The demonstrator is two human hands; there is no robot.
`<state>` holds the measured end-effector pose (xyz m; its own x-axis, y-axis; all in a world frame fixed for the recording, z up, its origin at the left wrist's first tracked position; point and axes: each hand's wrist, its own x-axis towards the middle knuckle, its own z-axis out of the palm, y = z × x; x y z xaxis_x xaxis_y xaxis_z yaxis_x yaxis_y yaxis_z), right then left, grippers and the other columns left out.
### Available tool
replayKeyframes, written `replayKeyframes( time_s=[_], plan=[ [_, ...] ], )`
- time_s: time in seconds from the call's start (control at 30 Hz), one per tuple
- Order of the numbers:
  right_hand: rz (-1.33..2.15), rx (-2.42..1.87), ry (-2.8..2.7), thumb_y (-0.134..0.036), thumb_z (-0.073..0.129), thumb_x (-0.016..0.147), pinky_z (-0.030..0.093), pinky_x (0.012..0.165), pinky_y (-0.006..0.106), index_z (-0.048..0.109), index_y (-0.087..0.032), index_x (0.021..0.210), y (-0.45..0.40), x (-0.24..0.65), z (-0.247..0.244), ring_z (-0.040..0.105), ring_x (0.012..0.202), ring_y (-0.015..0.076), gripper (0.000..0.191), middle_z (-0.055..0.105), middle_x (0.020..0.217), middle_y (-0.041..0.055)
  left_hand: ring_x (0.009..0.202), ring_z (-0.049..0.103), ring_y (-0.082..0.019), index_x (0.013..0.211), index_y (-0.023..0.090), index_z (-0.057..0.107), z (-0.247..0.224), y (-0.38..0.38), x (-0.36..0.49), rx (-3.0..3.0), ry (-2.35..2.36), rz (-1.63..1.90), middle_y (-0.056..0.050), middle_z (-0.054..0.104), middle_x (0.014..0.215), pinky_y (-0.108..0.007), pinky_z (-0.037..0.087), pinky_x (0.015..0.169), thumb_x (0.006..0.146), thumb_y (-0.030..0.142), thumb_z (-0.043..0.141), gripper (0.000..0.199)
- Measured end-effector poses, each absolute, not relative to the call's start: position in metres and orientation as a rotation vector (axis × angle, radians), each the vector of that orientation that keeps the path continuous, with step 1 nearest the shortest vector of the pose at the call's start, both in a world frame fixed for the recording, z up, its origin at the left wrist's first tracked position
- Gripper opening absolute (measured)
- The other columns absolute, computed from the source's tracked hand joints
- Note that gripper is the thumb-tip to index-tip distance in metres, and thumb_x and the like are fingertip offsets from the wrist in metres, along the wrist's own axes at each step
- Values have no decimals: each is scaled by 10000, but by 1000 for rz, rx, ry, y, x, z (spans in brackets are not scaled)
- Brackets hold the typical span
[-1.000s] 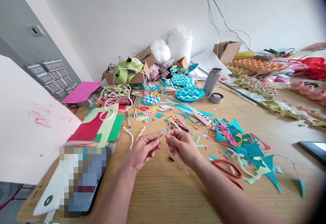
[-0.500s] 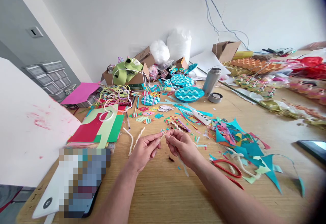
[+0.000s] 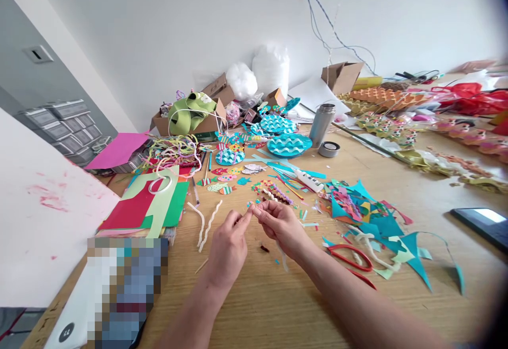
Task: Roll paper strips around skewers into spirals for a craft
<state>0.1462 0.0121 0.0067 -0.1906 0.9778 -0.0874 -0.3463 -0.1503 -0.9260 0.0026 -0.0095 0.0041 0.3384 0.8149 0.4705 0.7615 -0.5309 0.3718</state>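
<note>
Over the middle of the table, my left hand (image 3: 230, 240) and my right hand (image 3: 280, 224) meet at the fingertips, both pinched closed. A thin pale stick (image 3: 201, 266) pokes out beside my left hand, in line with its fingers; most of it is hidden. From under my right palm hangs a pale, translucent strip (image 3: 283, 259). Whatever sits between the fingertips is too small to make out. Left of my hands lie cream fuzzy stems, one bent (image 3: 200, 224) and one wavy (image 3: 211, 224). Just beyond the fingertips are a brown twisted stem (image 3: 282, 197) and coloured paper bits.
Red-handled scissors (image 3: 351, 256) and teal paper scraps (image 3: 383, 228) lie to the right. Paper fish (image 3: 222, 178), a glue bottle (image 3: 308, 180), a blue wavy disc (image 3: 289, 145) and a steel flask (image 3: 322, 125) stand farther back. Coloured sheets (image 3: 178, 206) are stacked left.
My left hand has rolled over, its back now facing up. The stick that showed between the fingertips now sticks out at the left hand's near side. The view has shifted slightly.
</note>
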Motion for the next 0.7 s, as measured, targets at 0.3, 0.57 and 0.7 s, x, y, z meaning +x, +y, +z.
replayKeyframes(
  time_s=[0.3,0.57,0.7],
  plan=[
    [1630,-887,-943,-439,676,679,90,346,203,470,-165,671,12,146,7,215,340,16,343,386,477,-95,672,533,-131,1296,232,425,7,-13,5,2618,1583,845,-38,525,786,-233,430,589,842,39,330,503],
    [1625,-886,-978,-437,660,696,97,344,196,474,-162,682,12,147,5,224,339,14,333,361,475,-100,679,530,-140,1282,236,449,6,-13,5,2515,1590,849,-40,536,789,-238,422,588,823,28,330,518],
    [1580,-947,-1045,-490,638,693,117,343,193,465,-169,675,11,146,7,236,338,23,364,356,473,-96,724,525,-146,1239,216,505,9,-10,6,2254,1462,962,-52,564,810,-258,424,658,838,53,318,472]
  ],
)
